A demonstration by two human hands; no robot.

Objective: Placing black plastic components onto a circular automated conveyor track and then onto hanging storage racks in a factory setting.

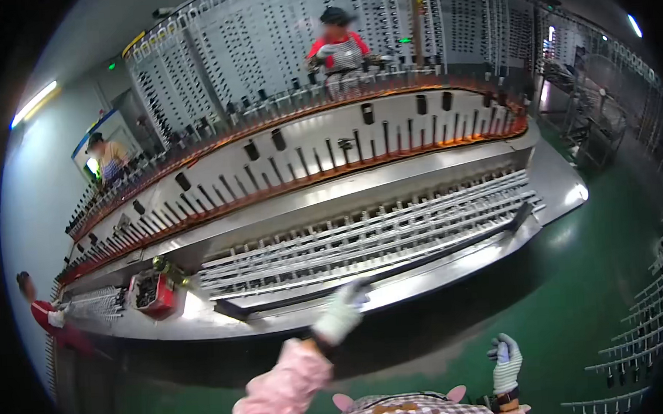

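Observation:
My left hand (340, 312), in a white glove with grey fingertips, reaches forward to the front edge of the metal bench. Its fingers look stretched out but are a little blurred, and I see nothing in them. Just past the fingertips runs a long dark bar (415, 264); I cannot tell if they touch it. Behind that bar lie rows of silver metal racks (377, 238) side by side. My right hand (507, 362), gloved too, is held up at the lower right, away from the bench. Its fingers are slightly bent and apart, with nothing visible between them.
A red bin (152, 295) of dark parts stands on the bench's left. Beyond the racks, upright dark-tipped rods line an orange-edged conveyor (301, 180). Co-workers (338, 47) stand behind it and at the left. More racks (640, 334) hang at the right, above the green floor (456, 349).

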